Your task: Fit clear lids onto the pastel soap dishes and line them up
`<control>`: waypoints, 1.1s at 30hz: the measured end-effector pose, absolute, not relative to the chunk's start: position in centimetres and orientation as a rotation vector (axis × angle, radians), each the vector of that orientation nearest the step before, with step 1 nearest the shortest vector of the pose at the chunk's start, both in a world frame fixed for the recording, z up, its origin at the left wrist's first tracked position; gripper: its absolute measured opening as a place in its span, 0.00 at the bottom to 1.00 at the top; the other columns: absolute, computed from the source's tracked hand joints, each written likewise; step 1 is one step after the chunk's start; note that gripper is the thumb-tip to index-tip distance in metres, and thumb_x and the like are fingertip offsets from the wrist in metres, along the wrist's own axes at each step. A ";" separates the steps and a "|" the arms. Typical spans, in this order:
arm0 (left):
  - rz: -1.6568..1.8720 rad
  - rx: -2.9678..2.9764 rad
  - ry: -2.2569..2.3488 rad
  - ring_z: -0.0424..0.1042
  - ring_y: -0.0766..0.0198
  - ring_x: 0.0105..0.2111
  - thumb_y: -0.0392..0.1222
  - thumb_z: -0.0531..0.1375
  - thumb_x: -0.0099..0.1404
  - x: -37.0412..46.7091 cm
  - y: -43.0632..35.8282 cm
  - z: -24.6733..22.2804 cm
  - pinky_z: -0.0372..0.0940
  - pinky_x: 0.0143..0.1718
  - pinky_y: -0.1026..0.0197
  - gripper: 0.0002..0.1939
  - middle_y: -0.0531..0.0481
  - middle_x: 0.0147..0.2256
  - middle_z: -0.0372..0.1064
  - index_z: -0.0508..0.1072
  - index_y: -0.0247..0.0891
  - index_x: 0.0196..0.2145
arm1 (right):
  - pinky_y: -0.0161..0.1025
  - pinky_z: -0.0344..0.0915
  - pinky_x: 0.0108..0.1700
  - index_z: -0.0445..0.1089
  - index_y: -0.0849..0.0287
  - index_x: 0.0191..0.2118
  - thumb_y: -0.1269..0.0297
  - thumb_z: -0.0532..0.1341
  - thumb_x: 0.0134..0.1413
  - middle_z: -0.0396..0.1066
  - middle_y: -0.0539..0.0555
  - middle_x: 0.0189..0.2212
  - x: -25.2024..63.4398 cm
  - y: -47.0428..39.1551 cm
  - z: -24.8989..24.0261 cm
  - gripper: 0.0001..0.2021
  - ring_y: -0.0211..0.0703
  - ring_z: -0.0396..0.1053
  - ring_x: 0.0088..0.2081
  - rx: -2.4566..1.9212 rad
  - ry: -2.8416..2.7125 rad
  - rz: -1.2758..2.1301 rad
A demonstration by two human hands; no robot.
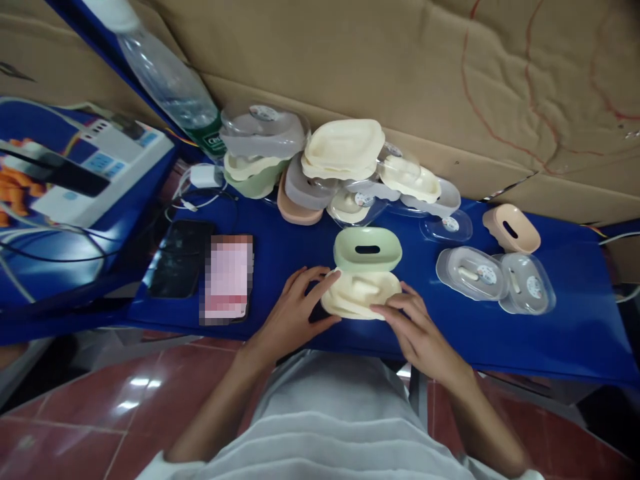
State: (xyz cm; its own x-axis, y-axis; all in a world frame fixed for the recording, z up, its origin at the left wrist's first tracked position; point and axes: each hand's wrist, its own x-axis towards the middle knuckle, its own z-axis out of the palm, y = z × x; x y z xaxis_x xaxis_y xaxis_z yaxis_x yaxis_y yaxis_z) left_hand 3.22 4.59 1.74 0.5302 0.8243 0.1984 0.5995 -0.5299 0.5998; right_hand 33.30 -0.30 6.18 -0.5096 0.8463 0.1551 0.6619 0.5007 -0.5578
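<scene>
A cream soap-dish tray (364,288) with a raised middle lies near the front edge of the blue table. My left hand (300,310) grips its left end, thumb at the near side and fingers at the far side. At the right end, my right hand (417,330) holds the tray, with fingertips on its near rim and others behind. Just beyond the tray, touching or nearly touching it, a pale green oval dish (367,249) with a dark slot shows its inside.
Behind stands a pile of cream trays (345,147), coloured dishes and clear lids. To the right are a peach dish (513,229) and lidded grey boxes (473,273). A phone (227,277), a black flat item (177,260), a bottle (170,80) and a power strip (105,173) lie left.
</scene>
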 end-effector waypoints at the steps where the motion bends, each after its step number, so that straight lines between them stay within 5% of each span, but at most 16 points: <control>1: 0.660 2.317 1.148 0.64 0.46 0.68 0.46 0.69 0.70 3.2 4.6 1.8 0.58 0.71 0.39 0.42 0.38 0.68 0.62 0.56 0.48 0.74 | 0.64 0.55 0.75 0.59 0.44 0.73 0.78 0.52 0.69 0.72 0.55 0.50 33.0 -0.6 5.7 0.33 0.47 0.71 0.57 -1.234 -2.359 0.611; 8: 0.614 2.402 1.112 0.66 0.49 0.67 0.44 0.66 0.73 3.3 4.6 2.0 0.55 0.73 0.37 0.34 0.39 0.66 0.65 0.61 0.47 0.71 | 0.63 0.59 0.72 0.63 0.47 0.71 0.79 0.52 0.68 0.73 0.57 0.51 33.8 -0.7 4.6 0.31 0.49 0.71 0.57 -1.285 -2.343 0.493; 14: 0.601 2.444 1.097 0.68 0.51 0.65 0.44 0.64 0.74 2.8 3.8 2.4 0.55 0.73 0.37 0.11 0.40 0.66 0.66 0.76 0.43 0.52 | 0.63 0.62 0.67 0.69 0.48 0.67 0.67 0.58 0.72 0.74 0.58 0.51 38.2 -0.3 4.2 0.22 0.54 0.72 0.54 -1.557 -2.255 0.239; 21: 0.667 2.455 1.198 0.71 0.49 0.62 0.43 0.66 0.72 1.4 3.5 3.2 0.58 0.71 0.34 0.06 0.40 0.62 0.69 0.75 0.41 0.43 | 0.59 0.62 0.68 0.63 0.51 0.70 0.66 0.58 0.73 0.69 0.61 0.65 37.9 4.5 5.8 0.24 0.57 0.66 0.67 -1.451 -2.343 0.042; 24: 0.714 2.440 1.269 0.70 0.46 0.62 0.42 0.67 0.71 1.0 3.0 3.0 0.63 0.68 0.37 0.06 0.39 0.62 0.69 0.73 0.40 0.39 | 0.60 0.57 0.71 0.66 0.55 0.68 0.67 0.57 0.74 0.68 0.61 0.68 36.3 8.0 6.4 0.21 0.57 0.62 0.70 -1.338 -2.530 0.019; 27: 0.753 2.389 1.329 0.70 0.46 0.62 0.42 0.67 0.71 1.1 2.5 2.7 0.68 0.64 0.41 0.07 0.38 0.62 0.68 0.74 0.41 0.44 | 0.60 0.57 0.70 0.73 0.57 0.60 0.68 0.57 0.74 0.77 0.59 0.59 34.6 9.7 6.9 0.15 0.54 0.71 0.63 -1.191 -2.627 -0.025; 33: 0.772 2.293 1.412 0.66 0.42 0.67 0.45 0.69 0.70 1.5 2.3 2.0 0.66 0.66 0.38 0.39 0.34 0.68 0.61 0.58 0.44 0.72 | 0.51 0.64 0.64 0.73 0.57 0.60 0.67 0.60 0.73 0.81 0.58 0.50 29.8 5.9 7.3 0.14 0.48 0.74 0.54 -0.945 -2.632 -0.016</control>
State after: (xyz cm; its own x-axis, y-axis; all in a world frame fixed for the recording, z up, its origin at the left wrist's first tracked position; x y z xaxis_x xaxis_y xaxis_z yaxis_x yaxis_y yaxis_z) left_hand 1.54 2.31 2.05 0.3589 0.8936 0.2695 0.7095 -0.4488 0.5433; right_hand 29.81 5.93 7.34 -0.7194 0.6152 0.3224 0.6190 0.7785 -0.1042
